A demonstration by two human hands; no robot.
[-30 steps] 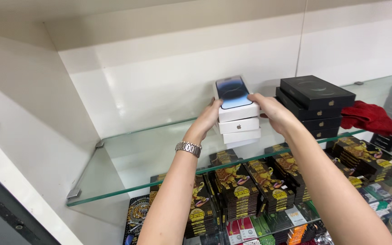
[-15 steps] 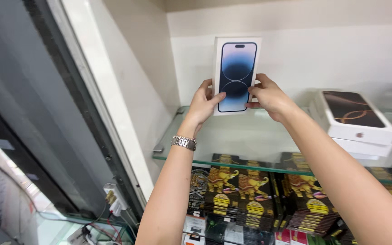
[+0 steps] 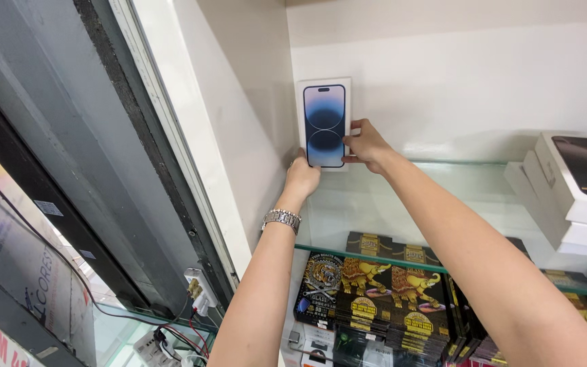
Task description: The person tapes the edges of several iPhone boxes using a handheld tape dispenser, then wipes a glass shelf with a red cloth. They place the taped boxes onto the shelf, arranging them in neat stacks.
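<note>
The phone box (image 3: pixel 325 123) stood upright at the glass shelf's (image 3: pixel 402 197) left back corner, grasped between both hands: the right hand (image 3: pixel 367 144) pinched its right edge, the left hand (image 3: pixel 303 178) gripped its bottom corner.

White phone box (image 3: pixel 325 122) shows purple-blue screen.

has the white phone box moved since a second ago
Yes. The white phone box, then atop the white box stack, now stands upright far left of it, near the side wall, in both hands.
</note>
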